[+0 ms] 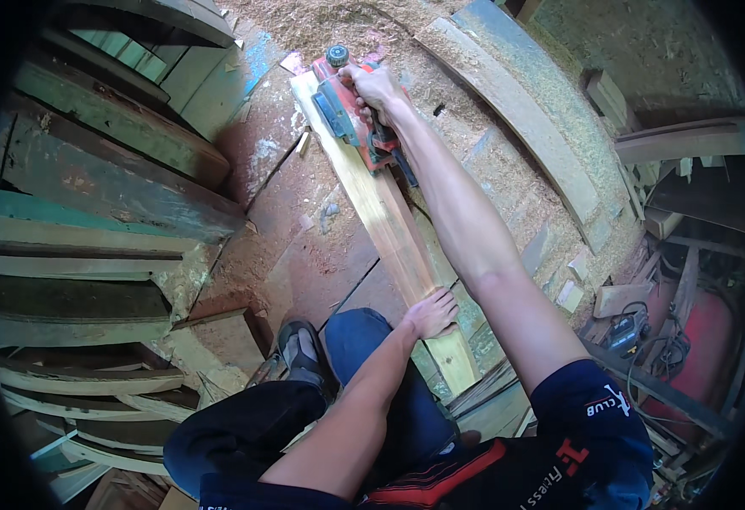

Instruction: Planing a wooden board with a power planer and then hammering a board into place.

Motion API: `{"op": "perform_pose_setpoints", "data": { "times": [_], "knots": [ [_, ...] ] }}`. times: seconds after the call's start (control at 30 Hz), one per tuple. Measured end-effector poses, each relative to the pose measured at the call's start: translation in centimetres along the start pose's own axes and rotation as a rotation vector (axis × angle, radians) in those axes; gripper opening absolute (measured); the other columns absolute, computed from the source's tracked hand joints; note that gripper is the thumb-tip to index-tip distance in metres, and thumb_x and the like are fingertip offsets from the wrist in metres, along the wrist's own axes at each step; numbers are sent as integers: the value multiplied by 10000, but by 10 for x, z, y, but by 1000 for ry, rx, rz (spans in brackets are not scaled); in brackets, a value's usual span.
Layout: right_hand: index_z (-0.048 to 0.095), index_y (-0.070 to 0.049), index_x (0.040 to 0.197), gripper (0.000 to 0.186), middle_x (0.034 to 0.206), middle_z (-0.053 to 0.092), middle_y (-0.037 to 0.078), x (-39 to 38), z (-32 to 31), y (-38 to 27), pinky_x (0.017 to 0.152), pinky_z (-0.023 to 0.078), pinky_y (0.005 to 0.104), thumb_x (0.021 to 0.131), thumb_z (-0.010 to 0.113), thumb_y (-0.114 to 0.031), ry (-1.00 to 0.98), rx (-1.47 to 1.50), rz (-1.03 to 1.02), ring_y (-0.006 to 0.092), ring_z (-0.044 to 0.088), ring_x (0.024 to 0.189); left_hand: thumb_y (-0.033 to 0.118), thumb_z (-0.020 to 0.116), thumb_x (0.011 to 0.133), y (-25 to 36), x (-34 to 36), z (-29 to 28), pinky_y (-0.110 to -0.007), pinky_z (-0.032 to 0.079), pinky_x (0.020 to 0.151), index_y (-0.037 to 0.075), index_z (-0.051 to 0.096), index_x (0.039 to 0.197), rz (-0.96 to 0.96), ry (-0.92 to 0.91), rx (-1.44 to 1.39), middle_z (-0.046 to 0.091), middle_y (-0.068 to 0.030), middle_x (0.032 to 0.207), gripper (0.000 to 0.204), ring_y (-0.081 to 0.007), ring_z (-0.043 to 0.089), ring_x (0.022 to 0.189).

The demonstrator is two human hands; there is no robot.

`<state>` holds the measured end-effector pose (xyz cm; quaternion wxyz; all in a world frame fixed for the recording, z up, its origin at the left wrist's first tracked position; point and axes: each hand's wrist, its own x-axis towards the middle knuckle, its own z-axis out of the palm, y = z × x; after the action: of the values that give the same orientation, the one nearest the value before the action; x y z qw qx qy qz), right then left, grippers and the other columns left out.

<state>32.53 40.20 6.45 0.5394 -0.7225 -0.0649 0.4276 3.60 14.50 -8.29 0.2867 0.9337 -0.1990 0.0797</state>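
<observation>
My right hand (375,93) is closed round the handle of a red and dark electric planer (338,110) with a round knob on top, which sits on the far part of a long pale wooden board (364,204). My right arm stretches out alongside the board. At the near part of the board, by my bent knee, my left hand (432,312) grips it with fingers curled over the top and edge. The board lies diagonally over a worn, paint-spotted platform (296,246). The planer's underside is hidden against the wood.
Stacked curved timbers (75,331) and painted beams (117,178) fill the left. A curved plank (517,119) lies amid sawdust at back right. A power tool (623,331) with cables and red object (696,331) sit at right. My sandalled foot (298,348) is below the board's left side.
</observation>
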Motion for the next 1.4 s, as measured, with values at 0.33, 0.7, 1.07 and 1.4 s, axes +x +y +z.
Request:
{"op": "perform_pose_setpoints", "data": {
  "times": [0.33,0.7,1.07,1.4],
  "knots": [
    [598,-44,807,262,504,419,-19,24,11,-23,340,305,241,853,615,-302,-22,23,9,72,375,375,447,566,793,-3,3,0,-415,352,1015,10,575,872,-7,-2,5,571,-136,924,444,-300,516,1015],
    [626,-53,796,257,520,438,-20,43,19,-30,331,297,227,855,613,-302,19,1,-61,66,378,378,450,583,760,0,1,0,-408,358,1011,20,579,857,-7,43,16,571,-121,912,441,-291,520,1007],
    [664,-23,814,288,572,512,7,72,28,-49,371,348,222,841,620,-306,67,-55,-156,71,418,427,460,585,755,-2,2,4,-406,357,1015,24,578,858,-2,48,-7,569,-119,901,448,-295,522,1004],
    [696,-76,817,300,586,559,7,156,-33,-67,386,366,279,862,600,-356,275,-450,-373,94,459,432,454,576,785,18,44,10,-406,350,1027,21,585,890,96,121,-132,577,-124,932,446,-291,518,1034]
  ]
}}
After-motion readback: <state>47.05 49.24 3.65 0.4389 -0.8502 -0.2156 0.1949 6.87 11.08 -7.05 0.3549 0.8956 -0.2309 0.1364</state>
